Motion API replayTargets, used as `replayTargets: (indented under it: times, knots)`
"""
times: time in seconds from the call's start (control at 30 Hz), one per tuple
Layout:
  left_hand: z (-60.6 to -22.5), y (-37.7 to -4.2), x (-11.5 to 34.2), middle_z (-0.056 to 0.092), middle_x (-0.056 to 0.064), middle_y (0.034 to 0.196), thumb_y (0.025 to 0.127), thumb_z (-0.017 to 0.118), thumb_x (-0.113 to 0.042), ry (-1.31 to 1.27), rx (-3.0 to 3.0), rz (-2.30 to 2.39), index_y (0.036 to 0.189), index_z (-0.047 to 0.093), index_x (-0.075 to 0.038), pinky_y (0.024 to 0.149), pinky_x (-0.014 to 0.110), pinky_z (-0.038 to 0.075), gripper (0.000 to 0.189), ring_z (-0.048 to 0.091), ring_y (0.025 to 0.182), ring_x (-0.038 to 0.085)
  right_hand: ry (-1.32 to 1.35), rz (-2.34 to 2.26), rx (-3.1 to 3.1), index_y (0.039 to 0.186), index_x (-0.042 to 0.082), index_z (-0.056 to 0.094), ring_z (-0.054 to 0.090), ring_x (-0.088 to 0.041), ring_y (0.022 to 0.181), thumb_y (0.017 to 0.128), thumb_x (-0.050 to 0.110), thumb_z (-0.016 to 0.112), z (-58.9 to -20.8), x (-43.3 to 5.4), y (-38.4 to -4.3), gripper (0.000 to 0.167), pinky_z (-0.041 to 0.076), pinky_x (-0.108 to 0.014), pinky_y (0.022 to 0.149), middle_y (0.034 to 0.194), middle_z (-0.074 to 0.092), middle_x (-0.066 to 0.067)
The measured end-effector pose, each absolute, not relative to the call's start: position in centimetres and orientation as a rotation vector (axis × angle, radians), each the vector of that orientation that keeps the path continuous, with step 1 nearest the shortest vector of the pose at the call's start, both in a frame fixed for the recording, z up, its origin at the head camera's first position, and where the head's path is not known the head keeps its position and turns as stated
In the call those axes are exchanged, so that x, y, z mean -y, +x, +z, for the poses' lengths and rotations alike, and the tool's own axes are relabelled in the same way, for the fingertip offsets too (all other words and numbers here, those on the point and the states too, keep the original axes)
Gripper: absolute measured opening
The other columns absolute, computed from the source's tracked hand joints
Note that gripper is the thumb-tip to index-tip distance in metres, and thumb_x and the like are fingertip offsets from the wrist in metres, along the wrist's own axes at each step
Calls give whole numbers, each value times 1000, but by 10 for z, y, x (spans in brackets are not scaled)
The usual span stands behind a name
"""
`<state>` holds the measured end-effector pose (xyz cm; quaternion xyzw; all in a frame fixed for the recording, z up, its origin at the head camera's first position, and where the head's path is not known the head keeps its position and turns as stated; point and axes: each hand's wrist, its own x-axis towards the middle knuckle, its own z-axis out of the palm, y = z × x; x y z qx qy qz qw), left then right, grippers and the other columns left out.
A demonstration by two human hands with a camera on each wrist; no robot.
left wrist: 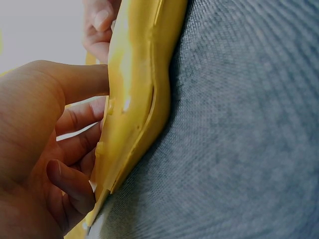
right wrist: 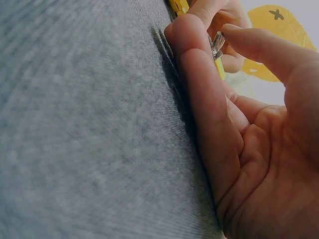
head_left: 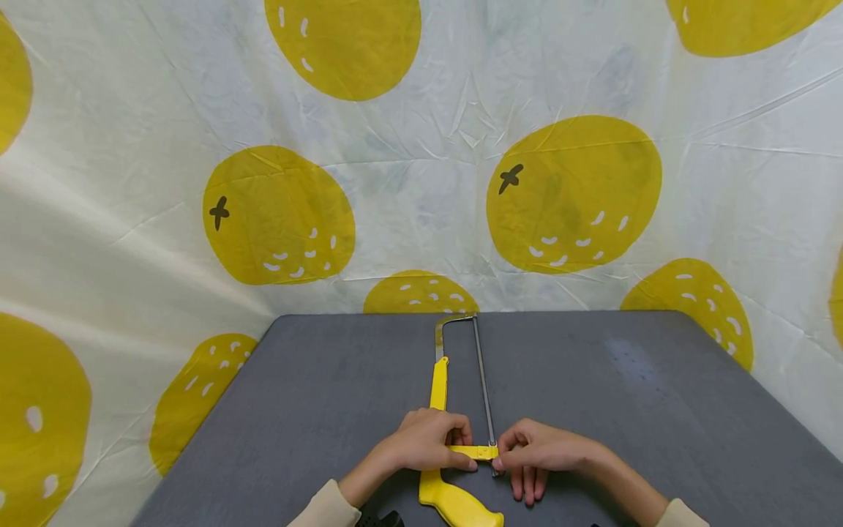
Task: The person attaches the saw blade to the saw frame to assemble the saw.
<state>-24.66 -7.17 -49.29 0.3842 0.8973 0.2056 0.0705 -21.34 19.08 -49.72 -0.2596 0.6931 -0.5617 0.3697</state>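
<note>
A hacksaw with a yellow handle (head_left: 461, 503) and a silver bow (head_left: 439, 340) lies on the grey table, its far end pointing away from me. Its thin blade (head_left: 483, 380) runs along the right side. My left hand (head_left: 428, 439) grips the yellow crosspiece (head_left: 484, 452) at the near end of the blade, thumb on the near side. In the left wrist view, the yellow handle (left wrist: 142, 74) hides the thumb tip. My right hand (head_left: 546, 448) pinches the small metal wing nut (right wrist: 218, 42) at the blade's near end; its other fingers rest low beside the tabletop.
The grey table (head_left: 593, 395) stretches out on both sides of the saw. A white cloth (head_left: 421, 205) printed with large yellow fruits hangs behind the table and along its sides. A small black object (head_left: 391, 520) shows at the bottom edge, by the left sleeve (head_left: 329, 506).
</note>
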Motion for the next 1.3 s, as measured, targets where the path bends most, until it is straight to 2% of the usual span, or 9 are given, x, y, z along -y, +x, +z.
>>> replayTargets:
  times: [1.3]
  knots:
    - [-492,-246,75,58,-23,71,86,81,-50,1167,-2691,623,89,67,-33,57,21,37,22,50,59,-4,-685,-1442,-1776,107,-23,56,71,-4,57,99,13,62,-498,-189,-212,37,55,-21,51,77,76,-7]
